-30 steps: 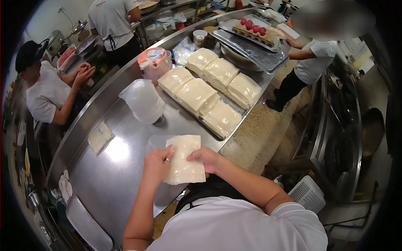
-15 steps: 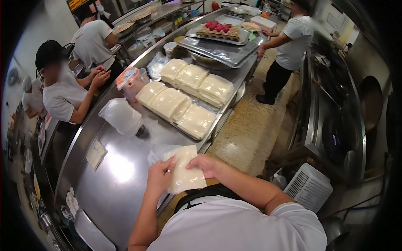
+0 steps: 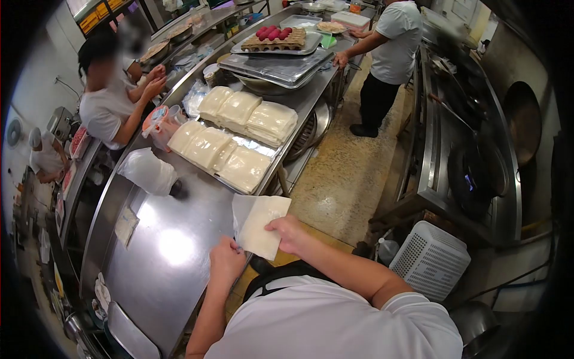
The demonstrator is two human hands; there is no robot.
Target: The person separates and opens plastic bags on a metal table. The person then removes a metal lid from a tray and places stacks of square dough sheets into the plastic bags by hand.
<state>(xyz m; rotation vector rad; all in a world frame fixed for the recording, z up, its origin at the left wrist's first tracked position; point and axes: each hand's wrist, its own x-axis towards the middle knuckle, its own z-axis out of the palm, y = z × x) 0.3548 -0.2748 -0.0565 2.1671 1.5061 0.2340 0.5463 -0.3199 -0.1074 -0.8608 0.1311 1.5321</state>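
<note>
My right hand (image 3: 287, 233) grips a stack of pale, square dough sheets (image 3: 263, 226) by its right edge, thumb on top. Clear plastic (image 3: 241, 208) hangs along the left side of that stack. At its lower left corner, my left hand (image 3: 227, 258) is closed with the fingertips pinched on the plastic's edge; the exact grip is partly hidden. The stack is held in the air in front of my waist, beside the steel table (image 3: 173, 287). Larger piles of similar sheets (image 3: 245, 170) lie in two rows on a metal tray beyond it.
A white plastic bag (image 3: 147, 172), a small flat packet (image 3: 126, 226) and an orange-lidded container (image 3: 156, 124) are on the table. Red eggs (image 3: 276, 33) sit on a carton farther back. Co-workers (image 3: 113, 102) stand across the table and at the right aisle. A white basket (image 3: 431, 260) is at right.
The stack has turned and risen slightly. My left hand has slid off its face to the lower left corner, while my right hand keeps hold. The camera view has shifted.
</note>
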